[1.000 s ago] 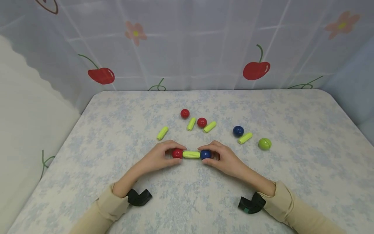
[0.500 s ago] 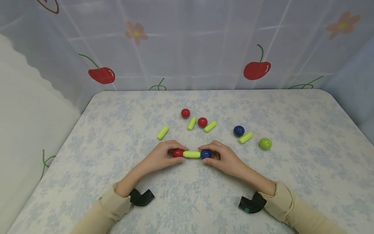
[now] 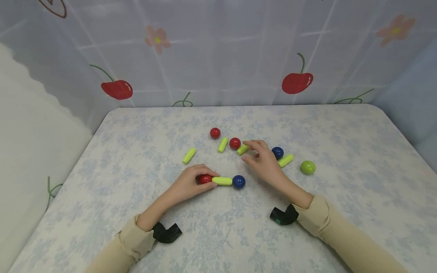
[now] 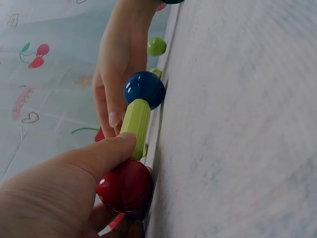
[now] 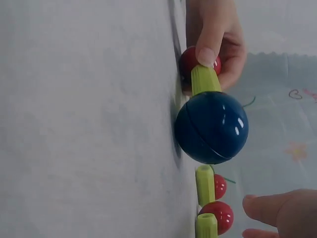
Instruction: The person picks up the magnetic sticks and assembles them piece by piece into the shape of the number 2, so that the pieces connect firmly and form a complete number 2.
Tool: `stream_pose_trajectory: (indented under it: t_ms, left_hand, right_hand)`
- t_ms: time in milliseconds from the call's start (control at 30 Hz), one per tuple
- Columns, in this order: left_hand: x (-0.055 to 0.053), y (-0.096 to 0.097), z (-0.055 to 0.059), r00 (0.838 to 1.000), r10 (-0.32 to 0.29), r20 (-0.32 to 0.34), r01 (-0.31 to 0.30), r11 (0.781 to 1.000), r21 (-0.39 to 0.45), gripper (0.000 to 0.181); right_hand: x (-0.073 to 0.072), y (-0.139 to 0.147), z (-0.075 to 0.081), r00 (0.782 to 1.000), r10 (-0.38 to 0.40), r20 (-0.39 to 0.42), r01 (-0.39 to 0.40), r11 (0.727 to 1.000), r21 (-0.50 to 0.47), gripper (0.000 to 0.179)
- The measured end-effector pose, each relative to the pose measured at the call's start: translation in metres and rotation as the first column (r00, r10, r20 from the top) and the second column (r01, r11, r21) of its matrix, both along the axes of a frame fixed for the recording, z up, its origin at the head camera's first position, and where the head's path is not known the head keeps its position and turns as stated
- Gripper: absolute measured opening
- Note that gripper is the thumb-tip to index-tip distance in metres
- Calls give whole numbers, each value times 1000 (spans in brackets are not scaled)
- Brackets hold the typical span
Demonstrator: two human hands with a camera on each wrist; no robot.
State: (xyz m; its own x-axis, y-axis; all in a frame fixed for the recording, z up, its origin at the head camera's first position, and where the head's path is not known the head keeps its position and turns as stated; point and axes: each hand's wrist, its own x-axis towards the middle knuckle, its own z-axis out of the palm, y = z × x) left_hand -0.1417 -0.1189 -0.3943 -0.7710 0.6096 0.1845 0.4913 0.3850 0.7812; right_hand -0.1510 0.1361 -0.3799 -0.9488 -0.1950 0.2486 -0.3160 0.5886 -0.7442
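Note:
My left hand (image 3: 189, 182) grips a red ball (image 3: 205, 179) between thumb and fingers. A ribbed yellow-green rod (image 3: 222, 181) joins that ball to a blue ball (image 3: 239, 182), and this bar lies along the tabletop; the left thumb tip reaches onto the rod in the left wrist view. Thumb and fingers apart, my right hand (image 3: 264, 163) is over the table farther back. Its fingertips are right by a second yellow-green rod (image 3: 241, 150), which they partly cover in the head view. Just left of that rod sits another red ball (image 3: 235, 143).
Farther back lie a red ball (image 3: 215, 133) and a short rod (image 3: 223, 145), with one more rod (image 3: 189, 156) to the left. Right of my right hand are a blue ball (image 3: 277, 152), a rod (image 3: 286, 160) and a green ball (image 3: 308, 167). A printed curtain (image 3: 218, 57) hangs behind the table.
My right hand has let go of the joined blue ball and moved back and to the right, towards the loose rod. The left hand keeps its grip on the red ball.

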Motion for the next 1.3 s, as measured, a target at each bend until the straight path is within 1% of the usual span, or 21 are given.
stream_pose_trajectory:
  t_ms: [133, 233, 367, 533, 600, 667, 767, 800, 833, 867, 900, 933, 967, 1033, 1067, 1100, 1133, 1167, 1200, 1267, 1300]
  left_hand:
    - [1, -1, 0, 1000, -5, 1, 5, 1000, 4, 21]
    - [1, -1, 0, 1000, 1, 12, -1, 1000, 0, 20]
    - [1, -1, 0, 1000, 9, 18, -9, 1000, -6, 20]
    - [1, 0, 1, 1000, 4, 17, -4, 1000, 4, 20]
    - [1, 0, 1, 1000, 1, 15, -1, 1000, 7, 20]
    - [2, 0, 1, 1000, -1, 11, 1, 1000, 6, 20]
    - [2, -1, 1, 1000, 5, 11, -5, 1000, 1, 20]
    - [2, -1, 1, 1000, 5, 11, -5, 1000, -2, 20]
    - [2, -1, 1, 1000, 6, 13, -6, 1000, -3, 20]
    - [2, -1, 1, 1000, 6, 15, -6, 1000, -3, 21]
    - [2, -1, 1, 1000, 7, 20, -7, 1000, -5, 21]
    - [2, -1, 1, 1000, 6, 21, -6, 1000, -6, 21]
    - [2, -1, 1, 1000, 4, 25, -4, 1000, -4, 21]
    - [2, -1, 1, 1000, 3, 28, -3, 1000, -2, 21]
    - [2, -1, 0, 1000, 4, 27, -4, 1000, -2, 21]
    - [2, -1, 0, 1000, 7, 26, -7, 1000, -3, 21]
    - [2, -1, 0, 1000, 10, 25, -10, 1000, -3, 21]
    - [2, -1, 0, 1000, 12, 22, -12, 1000, -3, 21]
    - [2, -1, 0, 1000, 17, 21, -17, 1000, -6, 21]
    - [2, -1, 0, 999, 26, 18, -26, 1000, -9, 21]
    - [2, -1, 0, 999, 30, 19, -30, 999, -12, 21]
  right_hand:
    - [-17, -7, 0, 997, -41, 68, 38, 998, 46, 58]
    - [-24, -10, -1, 991, -57, 123, 48, 996, 77, 65]
    - [-28, -11, -3, 989, -64, 132, 50, 993, 105, 61]
    - [-27, -9, -4, 995, -71, 76, 59, 988, 145, 43]
    - [-25, -7, -3, 997, -72, 38, 64, 980, 189, 32]
    - [-22, -6, 0, 998, -57, -8, 57, 962, 266, 24]
    - [-14, -3, 7, 996, -16, -85, 50, 910, 411, 18]
    - [-10, -2, 10, 995, -7, -104, 52, 896, 442, 18]
    - [-6, -1, 12, 994, -6, -112, 57, 888, 455, 18]
    - [-2, 0, 15, 993, -9, -117, 62, 887, 457, 18]
    - [3, 2, 17, 994, -16, -108, 63, 892, 447, 18]
    - [7, 4, 18, 996, -23, -84, 56, 907, 417, 17]
    - [12, 6, 19, 999, -26, -48, 42, 928, 371, 16]
    - [21, 11, 21, 997, -8, 83, -13, 970, 242, 19]
    - [25, 14, 20, 987, 20, 158, -46, 985, 165, 21]
    - [30, 17, 20, 968, 54, 246, -74, 994, 74, 24]
    - [34, 20, 19, 941, 97, 325, -96, 995, -21, 26]
    - [38, 22, 18, 905, 148, 400, -109, 987, -119, 28]
    - [43, 24, 16, 861, 202, 466, -111, 970, -214, 29]
    - [50, 25, 12, 774, 307, 553, -100, 923, -373, 31]
    - [53, 25, 11, 732, 352, 583, -85, 897, -434, 32]
